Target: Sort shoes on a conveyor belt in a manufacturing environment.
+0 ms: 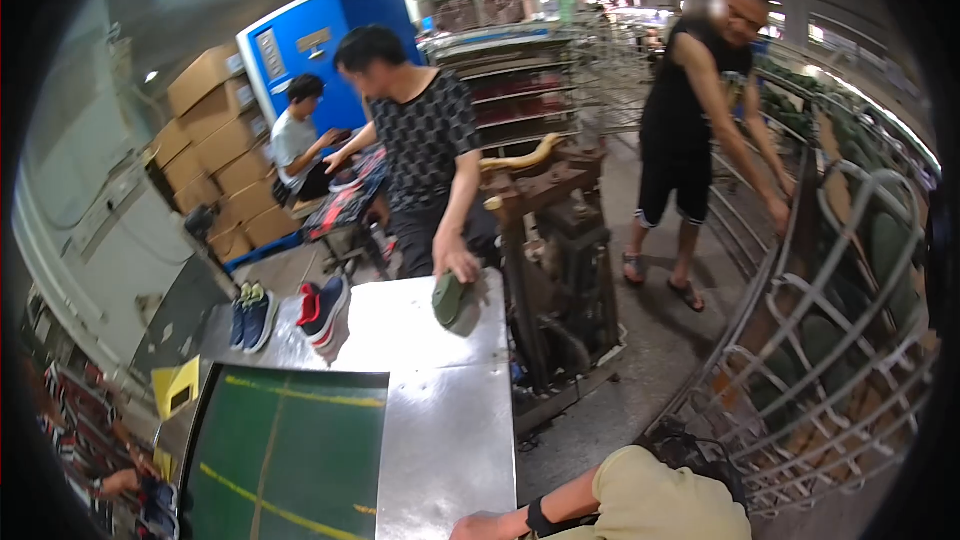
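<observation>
Steel surface (440, 390) carries shoes (290, 312) at its far edge, untouched, while my right hand (490, 526) rests empty at the near edge, grip unclear, left unseen.

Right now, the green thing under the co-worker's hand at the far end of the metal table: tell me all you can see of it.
The green shoe last is a dull olive, smooth, rounded foot-shaped form, plastic by the look. It rests on the far end of the shiny metal table, near its right edge, one end tilted up. The co-worker's hand lies on its top. Nothing else touches it. Its underside is hidden.
</observation>
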`<state>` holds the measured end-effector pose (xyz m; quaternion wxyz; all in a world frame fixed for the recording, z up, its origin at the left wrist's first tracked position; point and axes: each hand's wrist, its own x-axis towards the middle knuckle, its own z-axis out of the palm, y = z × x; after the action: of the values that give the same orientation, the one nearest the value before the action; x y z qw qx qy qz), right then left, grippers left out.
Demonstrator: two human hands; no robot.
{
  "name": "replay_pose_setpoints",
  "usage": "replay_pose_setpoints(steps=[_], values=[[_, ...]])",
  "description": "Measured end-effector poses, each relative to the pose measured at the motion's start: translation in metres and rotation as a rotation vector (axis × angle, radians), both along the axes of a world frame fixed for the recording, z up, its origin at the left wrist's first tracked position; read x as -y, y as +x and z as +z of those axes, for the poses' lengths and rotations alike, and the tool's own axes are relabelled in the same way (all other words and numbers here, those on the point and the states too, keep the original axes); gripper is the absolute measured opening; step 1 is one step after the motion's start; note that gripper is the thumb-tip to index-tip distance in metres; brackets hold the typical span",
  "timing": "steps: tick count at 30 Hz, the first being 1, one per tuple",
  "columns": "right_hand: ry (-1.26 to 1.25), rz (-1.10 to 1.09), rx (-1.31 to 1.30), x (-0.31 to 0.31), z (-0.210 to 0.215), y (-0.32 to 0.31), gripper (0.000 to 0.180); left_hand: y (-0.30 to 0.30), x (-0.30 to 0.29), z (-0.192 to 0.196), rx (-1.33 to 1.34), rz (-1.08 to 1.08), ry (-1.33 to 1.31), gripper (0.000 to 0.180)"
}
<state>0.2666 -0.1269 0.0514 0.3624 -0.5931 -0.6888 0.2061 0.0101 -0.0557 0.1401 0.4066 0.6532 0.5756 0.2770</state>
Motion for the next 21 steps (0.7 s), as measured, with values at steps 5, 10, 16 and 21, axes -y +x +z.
replay_pose_setpoints(steps=[5,10,16,21], values=[[0.028,-0.124,-0.038,-0.01,-0.013,-0.012,0.034,0.015,-0.037,-0.057,0.264,-0.002,-0.164,0.037],[-0.149,-0.092,-0.008,-0.014,-0.005,-0.009,0.036,0.026,-0.046,-0.131,0.381,-0.047,-0.231,0.035],[-0.086,-0.057,0.043,-0.015,0.005,0.003,0.037,0.03,-0.026,-0.124,0.322,-0.123,-0.12,0.032],[-0.092,-0.091,0.113,-0.016,-0.003,0.002,0.032,0.042,-0.021,-0.111,0.392,-0.086,-0.065,0.021]])
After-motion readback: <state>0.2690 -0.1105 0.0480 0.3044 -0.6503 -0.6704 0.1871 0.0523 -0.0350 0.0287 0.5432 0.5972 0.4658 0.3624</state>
